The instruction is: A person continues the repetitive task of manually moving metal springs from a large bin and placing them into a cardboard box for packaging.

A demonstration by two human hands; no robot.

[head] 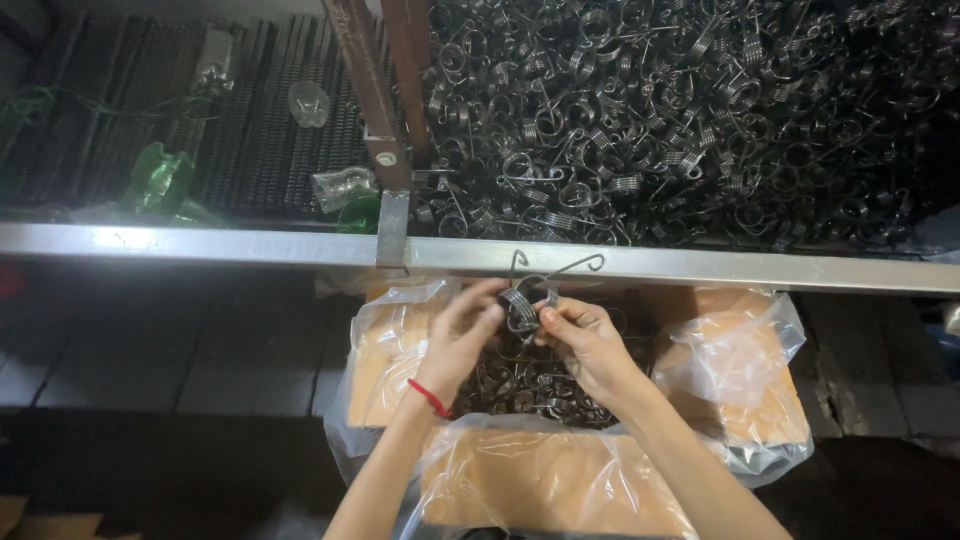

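Note:
Both my hands meet over a cardboard box [760, 400] lined with clear plastic. My left hand [462, 335], with a red string at the wrist, and my right hand [585, 340] together grip a dark metal coil spring [522, 305] whose two wire arms stick up with hooked ends. Under my hands, the box holds several more dark springs [520, 385].
A metal rail [200, 243] crosses the view above the box. Behind it lies a big heap of dark wire springs [680, 120]. To the left are a ribbed dark surface, a rusty bar [375, 95], green plastic pieces [160, 180] and clear bottle pieces [340, 187].

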